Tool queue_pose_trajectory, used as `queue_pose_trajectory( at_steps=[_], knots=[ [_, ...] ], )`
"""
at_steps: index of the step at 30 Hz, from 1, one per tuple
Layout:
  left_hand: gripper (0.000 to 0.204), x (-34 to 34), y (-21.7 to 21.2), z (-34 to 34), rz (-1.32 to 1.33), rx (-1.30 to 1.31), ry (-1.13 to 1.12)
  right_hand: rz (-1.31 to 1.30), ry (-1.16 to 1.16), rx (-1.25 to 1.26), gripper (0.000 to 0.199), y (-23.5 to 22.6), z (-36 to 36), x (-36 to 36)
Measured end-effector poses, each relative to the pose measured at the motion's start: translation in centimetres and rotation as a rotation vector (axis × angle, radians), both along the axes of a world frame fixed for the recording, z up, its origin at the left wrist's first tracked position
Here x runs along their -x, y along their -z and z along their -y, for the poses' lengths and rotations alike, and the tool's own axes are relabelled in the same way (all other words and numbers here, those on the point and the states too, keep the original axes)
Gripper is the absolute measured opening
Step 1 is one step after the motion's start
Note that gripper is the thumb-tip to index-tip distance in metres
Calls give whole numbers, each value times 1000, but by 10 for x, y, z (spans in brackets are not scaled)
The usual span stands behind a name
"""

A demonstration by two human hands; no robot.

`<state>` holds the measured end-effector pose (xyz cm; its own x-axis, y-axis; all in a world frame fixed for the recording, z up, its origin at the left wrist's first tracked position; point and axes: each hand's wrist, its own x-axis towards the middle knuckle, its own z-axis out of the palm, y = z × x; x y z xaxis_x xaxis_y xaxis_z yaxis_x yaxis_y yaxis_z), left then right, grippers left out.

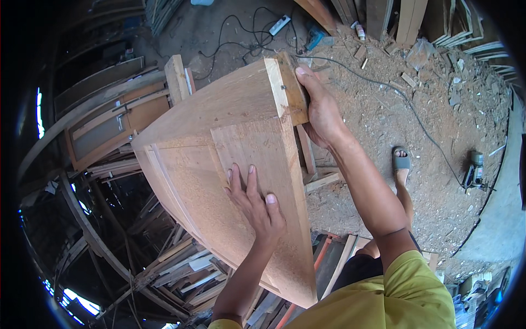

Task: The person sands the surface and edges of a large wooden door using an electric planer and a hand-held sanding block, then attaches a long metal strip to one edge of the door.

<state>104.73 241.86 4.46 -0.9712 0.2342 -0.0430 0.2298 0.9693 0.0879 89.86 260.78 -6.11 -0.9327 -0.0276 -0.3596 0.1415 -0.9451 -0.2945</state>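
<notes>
A large wooden workpiece like a cabinet or box (219,93) fills the middle, its recessed face dusted with sawdust (203,192). My left hand (255,208) lies on a flat board (246,145) on that face, fingers spread and holding nothing. At the far right corner, my right hand (323,112) grips a darker wood block (293,90) beside a pale end strip (276,88). Its thumb rests on the block's outer side; the other fingers are mostly hidden behind it.
Scrap lumber (192,274) is heaped at the left. A black cable (405,96) crosses the debris-strewn floor to a power tool (474,170) at the right. A power strip (279,25) lies at the back. My sandalled foot (401,159) stands right of the workpiece.
</notes>
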Motion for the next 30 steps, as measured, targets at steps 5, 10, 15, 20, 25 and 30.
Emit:
queue_pose_trajectory(
  at_steps=[5, 10, 15, 20, 25, 30],
  knots=[
    [67, -5, 4, 5, -19, -46, -13, -8, -151, 4, 55, 7, -4, 57],
    [62, -8, 7, 5, -71, -40, -40, 29, 64, -98, 54, 49, 2, 46],
    [62, -7, 26, 23, -220, -186, 10, 72, 62, -234, 57, 81, -13, -152],
    [57, -77, -7, 43, -366, -384, 119, 281, -199, -265, 67, 35, 34, -452],
    [64, -290, -18, 136, -153, -206, 254, 349, -442, 131, 70, 7, 134, -692],
    [68, -452, -31, 229, -86, -59, 176, 204, -402, 234, 63, -18, 231, -823]
  ],
)
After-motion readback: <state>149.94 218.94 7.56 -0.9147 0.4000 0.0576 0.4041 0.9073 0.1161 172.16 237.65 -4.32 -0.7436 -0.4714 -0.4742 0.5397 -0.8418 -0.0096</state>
